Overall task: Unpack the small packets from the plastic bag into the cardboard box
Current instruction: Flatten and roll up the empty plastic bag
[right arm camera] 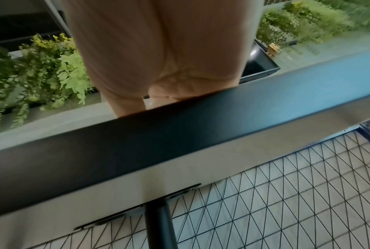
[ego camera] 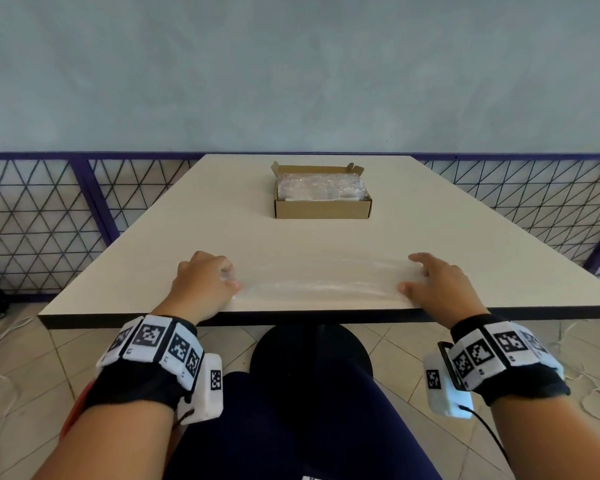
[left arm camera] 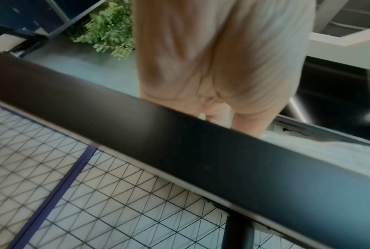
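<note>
An open cardboard box (ego camera: 323, 209) stands at the middle of the white table (ego camera: 222, 230), filled with clear-wrapped small packets (ego camera: 321, 188). A flat clear plastic bag (ego camera: 319, 282) lies stretched along the table's near edge between my hands. My left hand (ego camera: 205, 282) has its fingers curled and grips the bag's left end. My right hand (ego camera: 437, 282) rests on the bag's right end with its fingers spread and fairly straight. Each wrist view shows only the heel of the hand, left (left arm camera: 222, 59) and right (right arm camera: 164, 50), above the dark table edge (left arm camera: 179, 151); the fingers are hidden.
A purple-framed wire mesh railing (ego camera: 42, 223) runs behind and beside the table. The black table pedestal (ego camera: 312, 355) stands between my knees. Cables (ego camera: 0, 341) lie on the tiled floor on both sides. Green plants (right arm camera: 41, 70) appear in the wrist views.
</note>
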